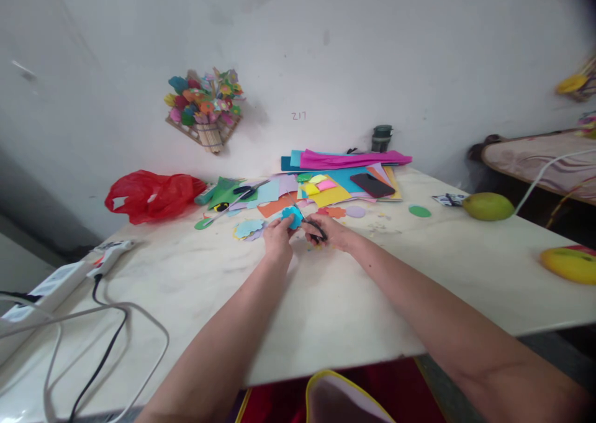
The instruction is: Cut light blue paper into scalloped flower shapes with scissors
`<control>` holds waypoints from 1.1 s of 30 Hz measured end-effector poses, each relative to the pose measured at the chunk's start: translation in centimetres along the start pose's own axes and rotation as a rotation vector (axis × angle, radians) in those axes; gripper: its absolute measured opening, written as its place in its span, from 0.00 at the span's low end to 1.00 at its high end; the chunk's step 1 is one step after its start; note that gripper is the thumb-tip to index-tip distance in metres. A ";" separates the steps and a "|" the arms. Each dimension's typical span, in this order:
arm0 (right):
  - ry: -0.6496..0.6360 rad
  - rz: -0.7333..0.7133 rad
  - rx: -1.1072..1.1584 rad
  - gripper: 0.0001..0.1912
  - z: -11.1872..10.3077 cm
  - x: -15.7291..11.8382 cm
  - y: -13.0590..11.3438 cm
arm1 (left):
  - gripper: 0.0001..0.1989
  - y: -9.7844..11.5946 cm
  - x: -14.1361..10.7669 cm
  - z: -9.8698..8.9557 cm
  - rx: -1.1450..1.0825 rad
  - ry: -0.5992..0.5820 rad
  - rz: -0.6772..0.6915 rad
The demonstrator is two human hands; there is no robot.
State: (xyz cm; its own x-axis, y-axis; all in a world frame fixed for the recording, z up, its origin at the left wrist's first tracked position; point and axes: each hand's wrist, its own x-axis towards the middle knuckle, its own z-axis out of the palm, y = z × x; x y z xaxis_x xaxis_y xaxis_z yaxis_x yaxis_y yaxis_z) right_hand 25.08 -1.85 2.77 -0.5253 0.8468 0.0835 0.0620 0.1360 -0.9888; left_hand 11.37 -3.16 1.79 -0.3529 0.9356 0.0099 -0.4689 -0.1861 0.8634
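Between the fingers of my left hand is a blue paper flower with a scalloped edge. My right hand is closed round the black handles of a pair of scissors, whose blades reach up to the flower's right edge. Just left of my left hand lies a small pile of pale blue scalloped cutouts, with yellow and lilac ones under it. Beyond my right hand lie an orange cutout and a lilac oval. Small paper scraps are scattered to the right.
Coloured sheets, a dark phone and a second pair of scissors lie at the back. A red plastic bag and a power strip with cables are at left. A green-yellow fruit is at right.
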 end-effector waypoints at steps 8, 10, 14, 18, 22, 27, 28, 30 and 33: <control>-0.003 0.002 -0.037 0.16 -0.5 0.2 0.3 | 0.12 0.2 -0.3 0.1 0.022 -0.015 0.003; -0.002 0.002 -0.037 0.16 -0.5 0.2 0.4 | 0.12 0.2 -0.3 0.2 0.018 -0.006 -0.001; -0.004 -0.002 -0.038 0.15 -0.5 0.3 0.6 | 0.12 0.0 -0.2 0.1 0.015 0.000 0.003; 0.005 0.002 -0.040 0.14 -0.5 0.4 0.6 | 0.13 -0.1 -0.1 0.1 0.011 0.001 0.004; 0.017 0.017 -0.032 0.14 -0.2 0.2 0.3 | 0.14 0.0 -0.2 0.1 0.005 0.003 0.001; 0.045 0.052 -0.015 0.14 0.2 -0.1 -0.3 | 0.16 0.1 -0.4 0.3 -0.007 0.016 -0.008; 0.048 0.052 -0.013 0.14 0.3 -0.1 -0.3 | 0.16 0.1 -0.4 0.3 -0.007 0.020 -0.010; 0.055 0.054 -0.016 0.14 0.4 -0.1 -0.4 | 0.16 0.0 -0.4 0.3 -0.009 0.032 -0.011; 0.072 0.065 -0.013 0.13 0.6 -0.2 -0.5 | 0.16 0.0 -0.3 0.3 -0.021 0.049 -0.018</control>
State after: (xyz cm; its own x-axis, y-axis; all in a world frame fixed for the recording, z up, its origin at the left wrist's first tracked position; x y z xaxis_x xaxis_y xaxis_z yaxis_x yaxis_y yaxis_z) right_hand 24.62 -2.37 3.22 -0.4574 0.8888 0.0281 0.1050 0.0854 -0.9908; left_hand 11.75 -3.30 1.92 -0.3829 0.9233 -0.0308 -0.4924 -0.1758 0.8525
